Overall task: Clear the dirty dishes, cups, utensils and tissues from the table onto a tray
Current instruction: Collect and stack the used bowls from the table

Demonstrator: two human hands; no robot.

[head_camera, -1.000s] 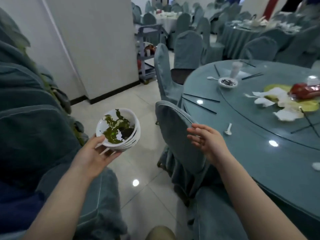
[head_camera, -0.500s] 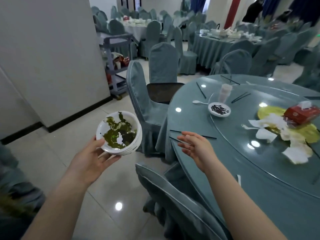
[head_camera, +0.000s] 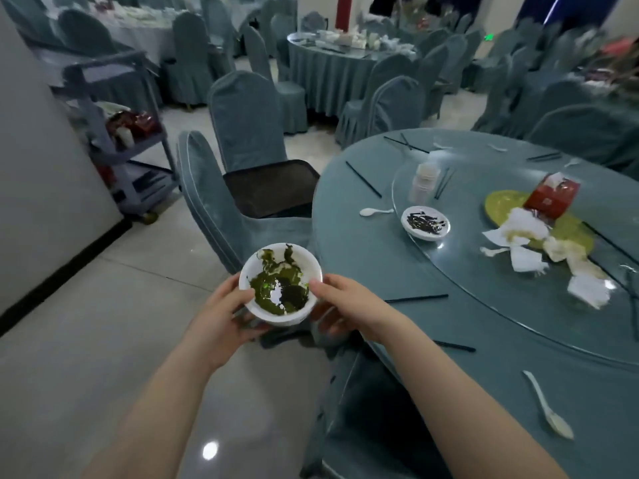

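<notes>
Your left hand (head_camera: 221,319) and right hand (head_camera: 345,305) both grip the white bowl (head_camera: 280,284), one at each side, thumbs on the rim and fingers curled beneath; it looks like the top of a stack, though the lower bowls are mostly hidden. Green leafy residue smears its inside. You hold it in the air just off the edge of the round table (head_camera: 432,392), above the floor and near a covered chair (head_camera: 214,202). On the table: a small dish (head_camera: 426,223) with dark scraps on the rim of the glass turntable (head_camera: 518,326), a white spoon (head_camera: 376,211) just left of it, a stack of cups (head_camera: 426,178) behind. Crumpled tissues (head_camera: 525,236) lie beside a red tissue box (head_camera: 552,199). Another spoon (head_camera: 548,406) lies near the table's front edge. Black chopsticks (head_camera: 416,299) are scattered about. A service cart (head_camera: 121,140) stands by the wall at left.
</notes>
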